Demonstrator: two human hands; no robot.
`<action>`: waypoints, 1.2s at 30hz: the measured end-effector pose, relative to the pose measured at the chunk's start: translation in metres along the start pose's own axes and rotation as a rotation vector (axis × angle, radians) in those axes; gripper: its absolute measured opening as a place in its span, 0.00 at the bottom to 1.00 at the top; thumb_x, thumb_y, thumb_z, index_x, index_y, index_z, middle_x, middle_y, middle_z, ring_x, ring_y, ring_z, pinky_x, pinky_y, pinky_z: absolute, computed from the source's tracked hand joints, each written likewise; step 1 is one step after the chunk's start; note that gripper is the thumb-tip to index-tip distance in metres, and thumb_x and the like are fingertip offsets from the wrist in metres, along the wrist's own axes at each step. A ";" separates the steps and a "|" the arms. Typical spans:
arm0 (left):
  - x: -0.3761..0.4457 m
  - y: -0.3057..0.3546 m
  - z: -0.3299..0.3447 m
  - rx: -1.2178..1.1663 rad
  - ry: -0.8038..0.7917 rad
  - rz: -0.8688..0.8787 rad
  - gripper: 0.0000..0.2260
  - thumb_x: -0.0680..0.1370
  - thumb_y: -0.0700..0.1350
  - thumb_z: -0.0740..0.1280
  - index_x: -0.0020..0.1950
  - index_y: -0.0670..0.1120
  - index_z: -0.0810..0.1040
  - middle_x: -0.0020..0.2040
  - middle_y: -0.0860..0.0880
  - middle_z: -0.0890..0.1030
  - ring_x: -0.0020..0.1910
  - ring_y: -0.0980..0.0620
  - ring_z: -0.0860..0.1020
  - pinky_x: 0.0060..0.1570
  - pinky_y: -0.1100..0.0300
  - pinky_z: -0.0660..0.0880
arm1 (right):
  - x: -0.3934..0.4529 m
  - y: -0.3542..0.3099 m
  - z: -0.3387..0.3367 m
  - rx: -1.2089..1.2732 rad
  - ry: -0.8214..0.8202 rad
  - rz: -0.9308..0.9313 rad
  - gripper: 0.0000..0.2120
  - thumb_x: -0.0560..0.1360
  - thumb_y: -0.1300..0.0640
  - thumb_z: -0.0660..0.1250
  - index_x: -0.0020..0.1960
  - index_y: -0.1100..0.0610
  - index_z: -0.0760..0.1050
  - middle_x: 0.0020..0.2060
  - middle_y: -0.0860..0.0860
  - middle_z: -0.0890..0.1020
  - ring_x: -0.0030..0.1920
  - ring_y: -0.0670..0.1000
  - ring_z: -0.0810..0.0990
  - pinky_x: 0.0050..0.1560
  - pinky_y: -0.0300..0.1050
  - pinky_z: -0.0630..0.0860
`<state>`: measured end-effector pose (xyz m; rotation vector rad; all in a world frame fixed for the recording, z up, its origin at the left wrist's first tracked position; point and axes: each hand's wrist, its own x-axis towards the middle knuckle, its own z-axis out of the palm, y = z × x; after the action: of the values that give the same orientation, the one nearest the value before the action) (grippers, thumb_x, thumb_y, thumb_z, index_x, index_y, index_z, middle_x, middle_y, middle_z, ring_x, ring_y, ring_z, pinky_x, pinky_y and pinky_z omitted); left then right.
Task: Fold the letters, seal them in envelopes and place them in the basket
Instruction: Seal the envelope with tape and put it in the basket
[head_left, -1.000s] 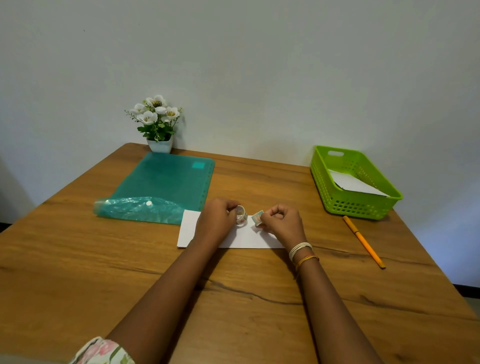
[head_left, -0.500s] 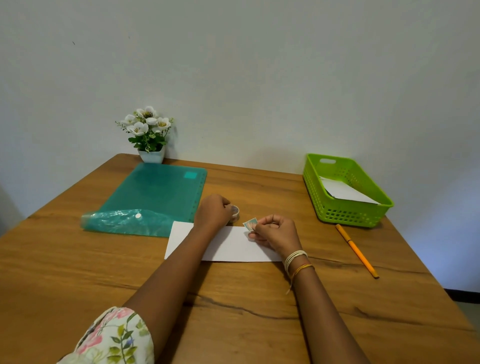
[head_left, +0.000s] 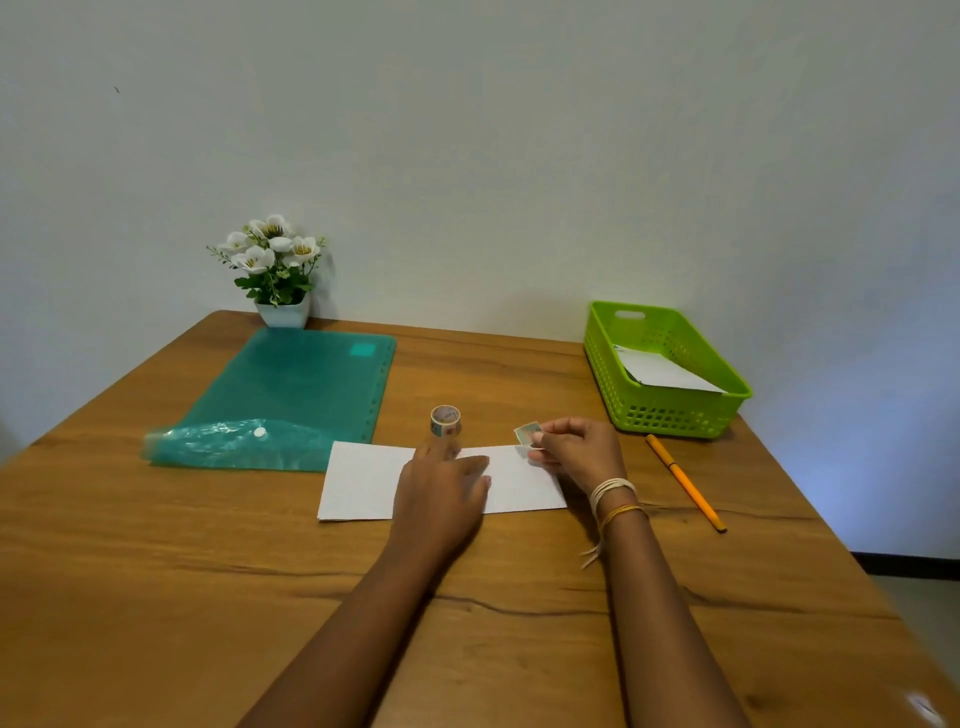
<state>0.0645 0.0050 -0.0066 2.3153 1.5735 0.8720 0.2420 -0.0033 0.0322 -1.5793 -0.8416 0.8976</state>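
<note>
A white envelope (head_left: 363, 480) lies flat on the wooden table in front of me. My left hand (head_left: 441, 493) rests on its middle with the fingers spread flat. My right hand (head_left: 576, 449) pinches a small torn piece of patterned tape (head_left: 526, 432) just above the envelope's upper right edge. The roll of tape (head_left: 445, 420) stands alone on the table just behind the envelope, a little beyond my left fingertips. The green basket (head_left: 675, 415) sits at the right back with white envelopes (head_left: 660, 370) inside.
A teal plastic folder (head_left: 291, 395) lies to the left, its flap open toward me. A white pot of flowers (head_left: 275, 270) stands at the wall behind it. An orange pen (head_left: 684, 480) lies right of my right hand, below the basket.
My left hand set the tape roll down behind the envelope, let go, and moved back onto the envelope. My right hand still holds the torn piece of tape.
</note>
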 end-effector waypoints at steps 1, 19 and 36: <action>0.001 0.001 0.000 0.020 -0.013 0.021 0.15 0.78 0.55 0.64 0.63 0.56 0.79 0.66 0.52 0.74 0.64 0.54 0.69 0.62 0.56 0.68 | 0.001 0.000 -0.007 -0.028 -0.005 0.000 0.04 0.71 0.67 0.71 0.41 0.61 0.79 0.41 0.61 0.84 0.34 0.52 0.83 0.37 0.43 0.82; 0.002 0.000 -0.003 0.024 -0.094 0.029 0.16 0.78 0.55 0.63 0.65 0.57 0.77 0.69 0.55 0.73 0.69 0.55 0.67 0.70 0.52 0.60 | 0.023 -0.016 -0.019 -0.732 -0.163 -0.017 0.07 0.71 0.61 0.73 0.35 0.54 0.80 0.38 0.54 0.85 0.37 0.49 0.81 0.42 0.45 0.80; 0.003 0.000 -0.001 0.027 -0.101 0.012 0.16 0.79 0.56 0.63 0.66 0.57 0.77 0.70 0.56 0.73 0.69 0.55 0.66 0.69 0.53 0.60 | 0.023 -0.009 -0.008 -0.804 -0.027 -0.054 0.02 0.68 0.58 0.75 0.38 0.57 0.83 0.41 0.53 0.84 0.44 0.49 0.80 0.41 0.44 0.76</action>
<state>0.0641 0.0074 -0.0048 2.3501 1.5402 0.7286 0.2593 0.0152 0.0395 -2.2084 -1.3614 0.5562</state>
